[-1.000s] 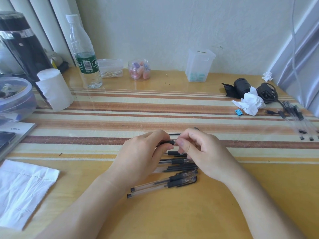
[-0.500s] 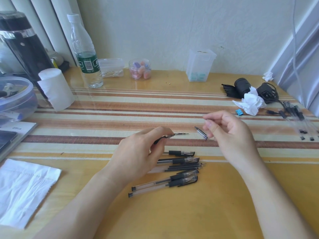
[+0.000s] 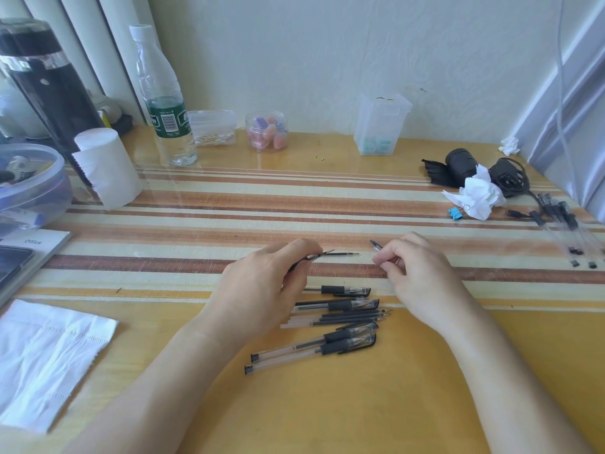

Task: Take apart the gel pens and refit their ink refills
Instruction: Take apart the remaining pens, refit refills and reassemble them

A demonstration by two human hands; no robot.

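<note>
Both of your hands are closed on pen parts over the striped mat. Your left hand pinches a gel pen between thumb and forefinger at its dark grip. The ink refill sticks out of it to the right, bare, its tip pointing toward your other hand. Your right hand pinches the small dark nose cone in its curled fingers. The cone points up and away from you and is apart from the refill tip, with a gap of mat between them.

Nearer to you, between your wrists, a pile of pens lies on the yellow table, most of them capped, with a few loose refills among them. Well off to your right, more pens lie beside a crumpled tissue. A water bottle stands at the back left, and a paper napkin lies by your left forearm.
</note>
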